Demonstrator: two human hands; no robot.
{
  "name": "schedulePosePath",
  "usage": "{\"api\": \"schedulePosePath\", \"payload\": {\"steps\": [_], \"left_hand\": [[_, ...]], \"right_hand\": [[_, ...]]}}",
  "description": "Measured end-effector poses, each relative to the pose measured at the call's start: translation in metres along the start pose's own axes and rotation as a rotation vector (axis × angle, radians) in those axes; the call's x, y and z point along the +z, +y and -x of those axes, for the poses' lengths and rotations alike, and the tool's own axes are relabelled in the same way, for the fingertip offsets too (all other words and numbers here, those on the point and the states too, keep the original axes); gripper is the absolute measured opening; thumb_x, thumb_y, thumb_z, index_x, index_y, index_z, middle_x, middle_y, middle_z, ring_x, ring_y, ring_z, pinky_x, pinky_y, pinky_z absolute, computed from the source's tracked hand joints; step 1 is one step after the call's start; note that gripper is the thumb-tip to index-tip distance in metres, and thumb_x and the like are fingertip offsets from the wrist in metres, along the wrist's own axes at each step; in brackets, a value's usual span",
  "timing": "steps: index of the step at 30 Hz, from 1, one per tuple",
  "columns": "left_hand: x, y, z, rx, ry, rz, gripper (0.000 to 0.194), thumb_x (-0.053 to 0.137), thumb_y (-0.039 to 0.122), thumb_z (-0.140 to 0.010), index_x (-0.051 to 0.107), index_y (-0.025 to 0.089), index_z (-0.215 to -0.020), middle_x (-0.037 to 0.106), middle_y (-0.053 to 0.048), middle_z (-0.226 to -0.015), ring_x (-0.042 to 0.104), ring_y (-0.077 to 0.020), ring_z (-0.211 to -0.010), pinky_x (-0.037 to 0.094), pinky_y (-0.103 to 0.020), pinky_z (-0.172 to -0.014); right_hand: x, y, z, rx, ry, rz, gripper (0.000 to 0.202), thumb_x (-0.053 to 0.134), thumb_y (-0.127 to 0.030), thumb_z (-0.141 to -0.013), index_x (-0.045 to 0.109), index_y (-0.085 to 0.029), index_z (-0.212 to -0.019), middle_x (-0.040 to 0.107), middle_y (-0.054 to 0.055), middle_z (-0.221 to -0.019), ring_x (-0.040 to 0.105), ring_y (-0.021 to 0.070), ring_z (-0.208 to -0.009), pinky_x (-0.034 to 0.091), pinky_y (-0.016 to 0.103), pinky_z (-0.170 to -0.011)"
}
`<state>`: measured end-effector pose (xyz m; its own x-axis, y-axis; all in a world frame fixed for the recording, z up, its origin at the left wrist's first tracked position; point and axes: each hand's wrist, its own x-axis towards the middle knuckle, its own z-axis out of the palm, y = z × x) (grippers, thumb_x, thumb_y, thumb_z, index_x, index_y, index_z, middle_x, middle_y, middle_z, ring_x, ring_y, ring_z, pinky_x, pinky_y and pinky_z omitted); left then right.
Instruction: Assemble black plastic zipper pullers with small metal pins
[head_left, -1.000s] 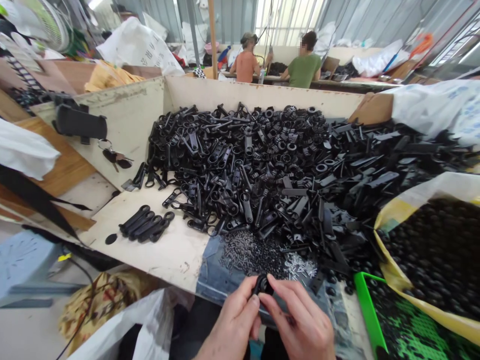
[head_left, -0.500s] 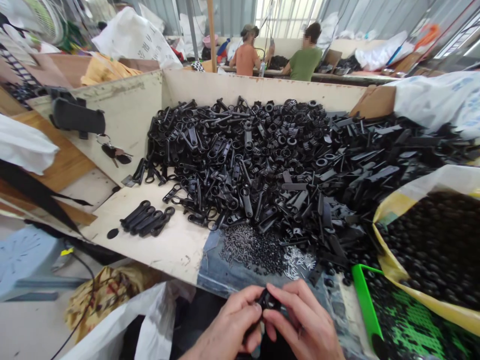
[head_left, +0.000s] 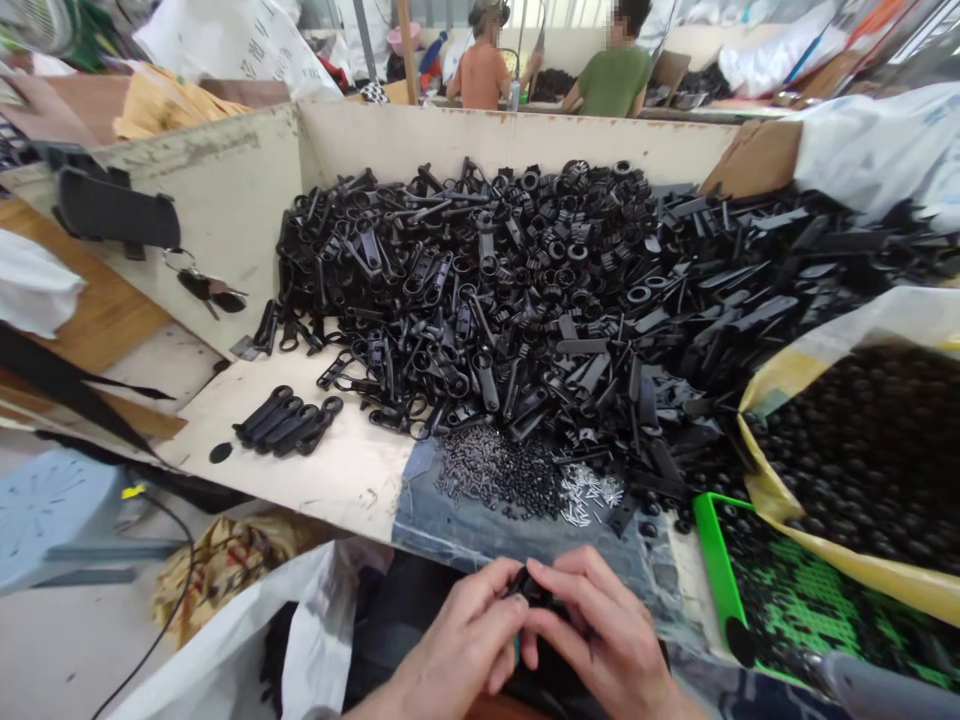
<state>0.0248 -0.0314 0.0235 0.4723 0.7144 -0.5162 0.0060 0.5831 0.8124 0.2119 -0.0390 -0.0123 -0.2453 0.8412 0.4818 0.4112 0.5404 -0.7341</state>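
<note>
Hands [head_left: 471,632] drawn back slightly | both pinching small, smooth black part [head_left: 540,596] | slender silvery pins [head_left: 589,493] heaped beyond

Wearer's two hands [head_left: 469,635], four aligned black parts [head_left: 294,428], two coworkers [head_left: 615,78]

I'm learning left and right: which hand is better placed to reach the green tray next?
Probably the right hand: it's nearer the green tray. The left hand is farther across. Both hold a black part.
</note>
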Motion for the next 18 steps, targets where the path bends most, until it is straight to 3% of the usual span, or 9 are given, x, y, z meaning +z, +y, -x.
{"api": "schedulePosePath", "payload": {"steps": [3,5,9,11,13,15,18], "left_hand": [[-0.001,-0.001,-0.001,0.115,0.071,-0.225,0.033,0.057,0.046,-0.098,0.068,0.015,-0.098,0.056,0.002,-0.067,0.05,-0.0124,-0.062,0.038,-0.025,-0.063],[-0.006,-0.001,0.0,0.152,0.059,-0.238,0.033,0.056,0.046,-0.099,0.069,0.015,-0.103,0.057,0.001,-0.069,0.053,-0.0141,-0.066,0.042,-0.026,-0.068],[-0.018,0.006,0.009,0.189,0.034,-0.242,0.042,0.055,0.048,-0.1,0.066,0.02,-0.128,0.063,-0.001,-0.07,0.055,-0.016,-0.063,0.043,-0.027,-0.065],[-0.022,0.007,0.011,0.271,0.1,-0.362,0.04,0.057,0.046,-0.1,0.067,0.022,-0.13,0.07,-0.004,-0.076,0.06,-0.0184,-0.067,0.045,-0.028,-0.069],[-0.023,0.006,0.01,0.323,0.124,-0.451,0.041,0.058,0.041,-0.099,0.064,0.024,-0.136,0.077,-0.008,-0.093,0.067,-0.0218,-0.079,0.047,-0.03,-0.078],[-0.024,0.001,0.005,0.294,0.148,-0.502,0.047,0.057,0.038,-0.1,0.056,0.024,-0.145,0.078,-0.009,-0.099,0.069,-0.023,-0.087,0.046,-0.031,-0.084],[-0.03,-0.004,0.0,0.173,0.174,-0.441,0.053,0.053,0.043,-0.102,0.047,0.022,-0.15,0.07,-0.002,-0.073,0.06,-0.0182,-0.069,0.046,-0.029,-0.073]], "right_hand": [[0.002,-0.001,0.003,-0.006,0.003,0.008,0.029,0.062,-0.026,-0.102,0.069,-0.026,-0.13,0.067,0.005,-0.087,0.069,0.0161,-0.073,0.06,0.022,-0.061],[0.001,-0.005,0.005,0.044,-0.032,-0.046,0.032,0.065,-0.028,-0.1,0.068,-0.029,-0.132,0.067,0.005,-0.093,0.068,0.0154,-0.072,0.059,0.021,-0.059],[0.0,-0.017,0.008,0.317,-0.029,-0.265,0.048,0.066,-0.043,-0.098,0.056,-0.032,-0.144,0.066,0.003,-0.099,0.059,0.0103,-0.055,0.053,0.019,-0.049],[0.007,-0.02,0.005,0.392,0.0,-0.333,0.036,0.059,-0.047,-0.101,0.065,-0.028,-0.131,0.068,0.002,-0.09,0.061,0.0124,-0.058,0.055,0.021,-0.054],[0.018,-0.019,0.0,0.417,0.005,-0.32,0.033,0.053,-0.048,-0.104,0.074,-0.023,-0.101,0.069,0.002,-0.08,0.065,0.0153,-0.064,0.056,0.023,-0.059],[0.025,-0.016,-0.006,0.421,0.006,-0.236,0.038,0.053,-0.048,-0.104,0.076,-0.022,-0.089,0.071,0.004,-0.078,0.069,0.0171,-0.069,0.057,0.024,-0.065],[0.024,-0.011,-0.013,0.373,-0.066,-0.132,0.035,0.057,-0.051,-0.102,0.08,-0.027,-0.111,0.079,0.007,-0.098,0.075,0.0213,-0.091,0.06,0.027,-0.082]]}}
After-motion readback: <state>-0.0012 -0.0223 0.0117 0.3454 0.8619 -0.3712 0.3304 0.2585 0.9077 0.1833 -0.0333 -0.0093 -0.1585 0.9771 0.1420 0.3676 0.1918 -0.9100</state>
